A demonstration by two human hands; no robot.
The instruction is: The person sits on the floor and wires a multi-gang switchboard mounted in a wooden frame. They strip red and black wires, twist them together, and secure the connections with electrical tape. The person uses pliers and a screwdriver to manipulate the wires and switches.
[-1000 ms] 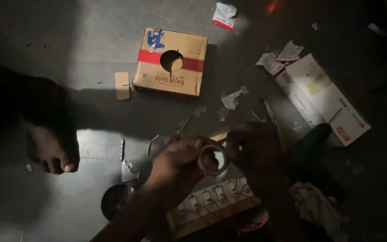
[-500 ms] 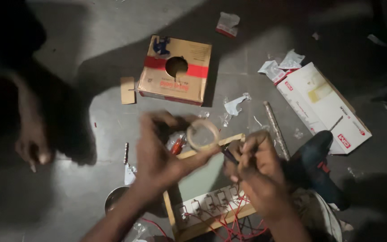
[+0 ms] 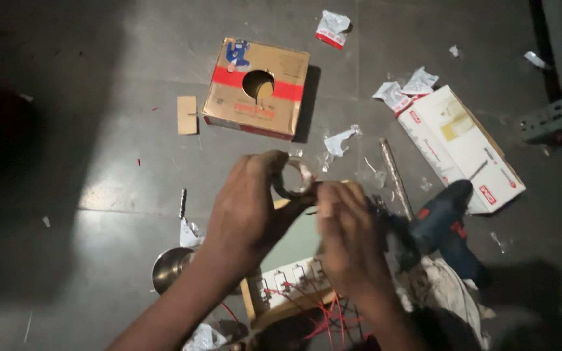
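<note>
My left hand grips a small roll of tape, held up over the grey floor. My right hand is blurred just right of the roll, its fingers pinched at the roll's lower edge, where the tape end seems to be. Below both hands lies a wooden-framed switch board with red wires coming out of its near side.
A cardboard box with a round hole and red band lies beyond. A white carton is at right, a blue cordless drill beside it on a cloth. A metal bowl, a metal rod, and paper scraps litter the floor.
My hands have drawn closer together around the tape roll. The view shifted, and the other person's foot at the left edge is gone from sight.
</note>
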